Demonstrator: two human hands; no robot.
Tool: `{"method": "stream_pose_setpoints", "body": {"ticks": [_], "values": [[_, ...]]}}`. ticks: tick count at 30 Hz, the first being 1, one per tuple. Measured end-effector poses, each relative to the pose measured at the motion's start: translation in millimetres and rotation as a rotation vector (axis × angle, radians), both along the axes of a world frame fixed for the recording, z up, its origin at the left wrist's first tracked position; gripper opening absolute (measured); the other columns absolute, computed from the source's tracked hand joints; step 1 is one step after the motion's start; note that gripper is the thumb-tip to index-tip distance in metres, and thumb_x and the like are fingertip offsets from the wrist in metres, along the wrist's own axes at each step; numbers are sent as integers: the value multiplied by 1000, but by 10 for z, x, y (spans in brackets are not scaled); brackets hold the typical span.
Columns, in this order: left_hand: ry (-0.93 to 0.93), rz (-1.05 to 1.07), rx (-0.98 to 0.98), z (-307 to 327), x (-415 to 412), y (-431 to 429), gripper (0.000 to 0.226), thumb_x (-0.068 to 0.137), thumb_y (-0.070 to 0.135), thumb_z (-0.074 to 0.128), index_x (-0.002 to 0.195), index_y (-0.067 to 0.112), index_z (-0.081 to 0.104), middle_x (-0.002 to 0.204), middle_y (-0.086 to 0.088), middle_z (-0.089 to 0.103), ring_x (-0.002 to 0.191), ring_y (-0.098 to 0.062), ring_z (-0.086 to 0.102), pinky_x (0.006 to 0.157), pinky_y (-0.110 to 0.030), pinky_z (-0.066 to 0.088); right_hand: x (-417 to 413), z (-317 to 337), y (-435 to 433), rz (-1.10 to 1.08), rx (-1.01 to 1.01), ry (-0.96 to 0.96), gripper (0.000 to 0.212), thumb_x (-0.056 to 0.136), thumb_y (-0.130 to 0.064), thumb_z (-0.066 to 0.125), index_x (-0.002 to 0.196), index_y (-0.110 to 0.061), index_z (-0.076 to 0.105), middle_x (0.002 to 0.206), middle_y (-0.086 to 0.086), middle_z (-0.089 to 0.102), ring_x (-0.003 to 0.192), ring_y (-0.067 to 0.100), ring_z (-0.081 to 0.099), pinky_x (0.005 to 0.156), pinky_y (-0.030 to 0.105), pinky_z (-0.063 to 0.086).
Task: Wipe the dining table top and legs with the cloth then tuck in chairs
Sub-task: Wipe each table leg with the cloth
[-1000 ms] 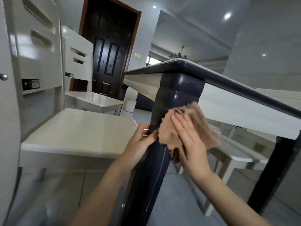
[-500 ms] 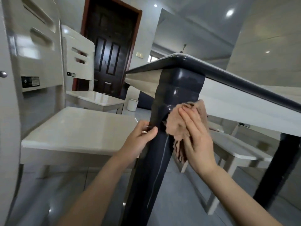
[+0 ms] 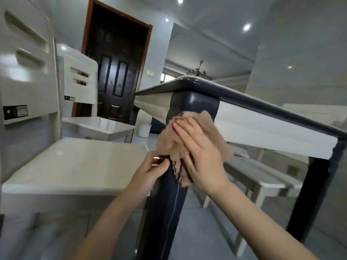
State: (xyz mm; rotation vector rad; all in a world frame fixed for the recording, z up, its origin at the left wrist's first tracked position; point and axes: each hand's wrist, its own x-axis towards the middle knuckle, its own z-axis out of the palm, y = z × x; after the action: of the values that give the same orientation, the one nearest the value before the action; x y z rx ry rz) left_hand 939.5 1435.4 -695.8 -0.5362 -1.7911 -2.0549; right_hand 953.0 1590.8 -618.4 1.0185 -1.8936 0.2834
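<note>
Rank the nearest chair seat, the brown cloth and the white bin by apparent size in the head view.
Nearest chair seat: largest.
Brown cloth: middle, partly hidden under the right hand.
White bin: smallest, but it stands far back, so nearness skews this.

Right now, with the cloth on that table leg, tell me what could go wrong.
The right hand only presses the cloth flat on the leg, so it may slip off. The left hand grips the leg at the cloth's lower edge, so a downward wipe could run into it. The chair stands close, likely crowding that side.
</note>
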Motion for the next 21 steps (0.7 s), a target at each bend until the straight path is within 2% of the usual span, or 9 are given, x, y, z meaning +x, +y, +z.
{"method": "stream_pose_setpoints", "body": {"ticks": [3, 5, 9, 11, 14, 18, 19, 21], "values": [[6, -18, -30, -5, 16, -8, 14, 90, 28, 56, 104, 23, 56, 97, 9, 62, 86, 5, 60, 66, -8, 45, -110, 263, -48, -14, -82, 67, 50, 99, -26, 42, 145, -7, 39, 154, 8, 33, 148, 19, 19, 121, 33, 16], [10, -15, -50, -2, 27, -21, 12, 92, 29, 53, 103, 26, 56, 96, 14, 62, 86, 6, 59, 67, -8, 45, -138, 137, -67, -21, -203, 29, 52, 100, -25, 44, 149, -10, 32, 158, 4, 26, 149, 17, 12, 121, 30, 13], [23, -5, -54, 20, 55, -14, 16, 89, 34, 59, 104, 28, 55, 100, 11, 63, 84, 12, 58, 66, -2, 42, -49, -402, -183, -90, -341, -66, 63, 100, -49, 21, 152, -14, 22, 159, -3, 18, 149, 13, 8, 121, 25, 4], [33, -2, -51, 16, 59, -17, 19, 87, 34, 58, 103, 27, 55, 98, 9, 63, 83, 13, 59, 66, -1, 41, -90, -371, -215, -86, -365, -39, 64, 99, -51, 20, 152, -14, 22, 159, -4, 17, 149, 13, 8, 122, 29, 6], [27, -2, -46, -14, 29, -9, 11, 93, 25, 55, 103, 23, 56, 97, 8, 62, 81, 14, 58, 66, -1, 42, -201, -53, -218, -33, -471, 8, 57, 99, -30, 35, 152, -14, 22, 158, -2, 19, 149, 18, 12, 121, 42, 14], [21, 10, -46, 5, 44, -6, 19, 93, 28, 54, 110, 21, 56, 99, 10, 61, 85, 12, 58, 73, -6, 44, -215, -290, -231, -22, -628, 16, 59, 94, -2, 40, 150, -7, 26, 157, 2, 24, 148, 18, 16, 121, 39, 15], [16, 12, -43, 15, 51, -5, 20, 92, 28, 54, 111, 20, 56, 100, 10, 61, 87, 10, 59, 73, -6, 43, -193, -461, -251, -3, -698, -42, 59, 93, 1, 39, 150, -8, 28, 157, 0, 26, 148, 15, 19, 121, 37, 17], [16, 25, -39, 18, 54, -11, 23, 92, 27, 55, 113, 20, 55, 101, 8, 60, 90, 7, 59, 74, -7, 43, -139, -751, -314, 142, -1003, -298, 44, 100, -5, 36, 144, -11, 39, 149, 3, 41, 140, 13, 36, 118, 33, 27]]}}
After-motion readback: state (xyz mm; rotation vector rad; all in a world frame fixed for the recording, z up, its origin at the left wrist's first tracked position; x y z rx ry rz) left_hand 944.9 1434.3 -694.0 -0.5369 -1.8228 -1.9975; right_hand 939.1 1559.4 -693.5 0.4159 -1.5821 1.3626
